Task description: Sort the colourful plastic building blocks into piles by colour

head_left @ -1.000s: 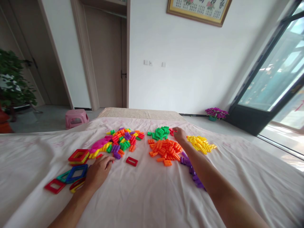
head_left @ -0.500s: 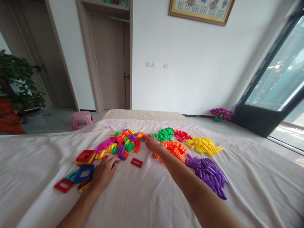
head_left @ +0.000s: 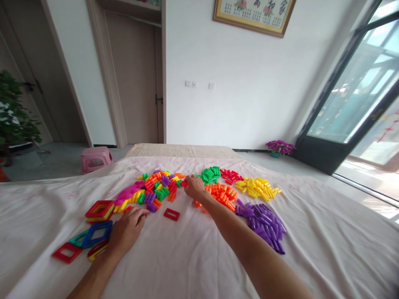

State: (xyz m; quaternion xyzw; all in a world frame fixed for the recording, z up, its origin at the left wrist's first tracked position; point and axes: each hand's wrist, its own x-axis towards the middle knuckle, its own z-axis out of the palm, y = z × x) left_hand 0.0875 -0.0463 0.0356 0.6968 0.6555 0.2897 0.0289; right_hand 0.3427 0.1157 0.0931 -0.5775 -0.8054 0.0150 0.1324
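Note:
My left hand [head_left: 127,229] rests on the cloth with its fingers loosely bent, thumb and forefinger a little apart, and nothing visible in it. Just past its fingertips lies a purple block [head_left: 151,207] at the edge of a mixed heap of colourful plastic blocks [head_left: 162,193]. Reaching further out, my right hand [head_left: 195,187] has its fingers pinched on a red plastic block [head_left: 185,182] at the right side of that heap; the fingers partly cover it. Close to the right hand are piles of green pieces [head_left: 210,175] and orange pieces [head_left: 222,195].
Red pieces [head_left: 230,176], yellow pieces [head_left: 258,188] and purple pieces [head_left: 264,224] lie in separate piles at right. Frame-shaped tiles, among them a blue square [head_left: 97,234] and a red square [head_left: 66,252], lie at left. A red rectangular tile [head_left: 171,214] sits between my arms.
The view has turned slightly to the right, so everything sits further left. Both hands stay near the same spots; the right-hand fingers remain at the red block.

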